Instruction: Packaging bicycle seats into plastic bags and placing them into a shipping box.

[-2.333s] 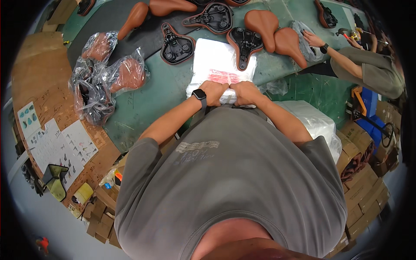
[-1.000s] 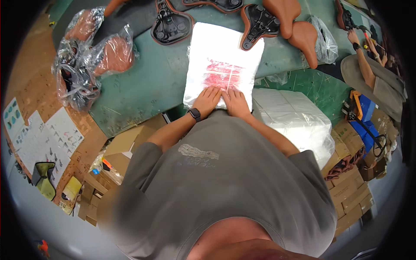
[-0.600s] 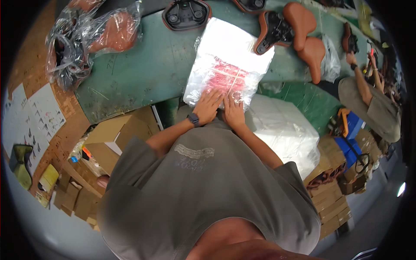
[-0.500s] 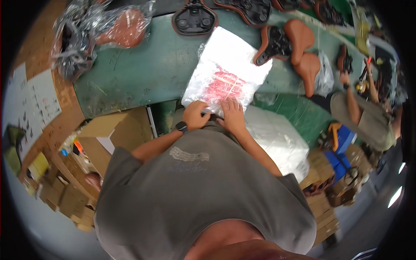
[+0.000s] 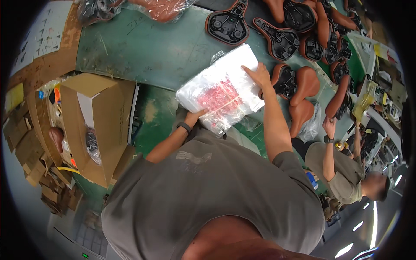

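A flat stack of white and clear plastic bags [image 5: 225,71] with red print lies tilted at the table's near edge, partly overhanging it. My left hand [image 5: 195,118] holds its lower left edge, thumb on top and the other fingers hidden beneath. At the far right edge my right hand [image 5: 259,78] grips the stack, with fingers over its top. Just right of that hand lies a brown bicycle saddle [image 5: 285,82], black underside up. Two more brown saddles [image 5: 307,84] lie top up beside it.
Several saddles [image 5: 281,41] crowd the far right of the green table [image 5: 151,52]. Plastic-wrapped saddles [image 5: 162,9] lie far left. An open cardboard box [image 5: 112,125] stands at my left. To the right, a co-worker [image 5: 336,167] holds a saddle [image 5: 338,97].
My right hand has moved from the stack's near edge to its far right edge. The stack has turned. My view has shifted, and the co-worker now holds up a saddle.
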The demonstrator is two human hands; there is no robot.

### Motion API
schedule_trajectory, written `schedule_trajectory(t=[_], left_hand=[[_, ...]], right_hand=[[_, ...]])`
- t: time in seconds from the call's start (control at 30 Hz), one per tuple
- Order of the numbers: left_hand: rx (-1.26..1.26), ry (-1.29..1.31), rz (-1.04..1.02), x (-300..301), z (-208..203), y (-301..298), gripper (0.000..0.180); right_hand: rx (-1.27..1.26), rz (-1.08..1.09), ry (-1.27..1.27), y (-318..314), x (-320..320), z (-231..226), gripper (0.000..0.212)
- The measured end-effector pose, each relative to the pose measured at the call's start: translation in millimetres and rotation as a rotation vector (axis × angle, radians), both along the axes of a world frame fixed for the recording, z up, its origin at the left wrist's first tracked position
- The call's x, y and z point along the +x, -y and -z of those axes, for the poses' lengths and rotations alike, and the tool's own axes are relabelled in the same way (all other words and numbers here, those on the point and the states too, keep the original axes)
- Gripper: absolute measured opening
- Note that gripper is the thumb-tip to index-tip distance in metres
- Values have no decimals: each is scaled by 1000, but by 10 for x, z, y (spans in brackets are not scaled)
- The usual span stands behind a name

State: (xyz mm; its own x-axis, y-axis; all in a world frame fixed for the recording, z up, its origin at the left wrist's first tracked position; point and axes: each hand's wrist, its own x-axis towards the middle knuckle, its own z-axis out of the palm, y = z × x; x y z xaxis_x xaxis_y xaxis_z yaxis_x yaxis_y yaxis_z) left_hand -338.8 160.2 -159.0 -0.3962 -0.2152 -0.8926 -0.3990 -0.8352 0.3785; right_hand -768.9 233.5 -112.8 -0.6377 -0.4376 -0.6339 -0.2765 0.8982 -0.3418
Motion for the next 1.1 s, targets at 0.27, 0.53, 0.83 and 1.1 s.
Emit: schedule_trajectory(t=[0.27,0.53,0.83,1.1], left_hand=[[-857,127,444,-788,-1071,1350,68],[-878,331,837,-1194,-296,2445,105],[-657,111,666,-1075,9,3057,114],[-126,-228,506,-1106,-520,3117,75]], right_hand=[[-358,571,227,-575,452,-10,80],[-379,932,222,-633,993,446,88],[-313,944,234,-98,908,-87,86],[-623,957,852,-41,847,-534,66]])
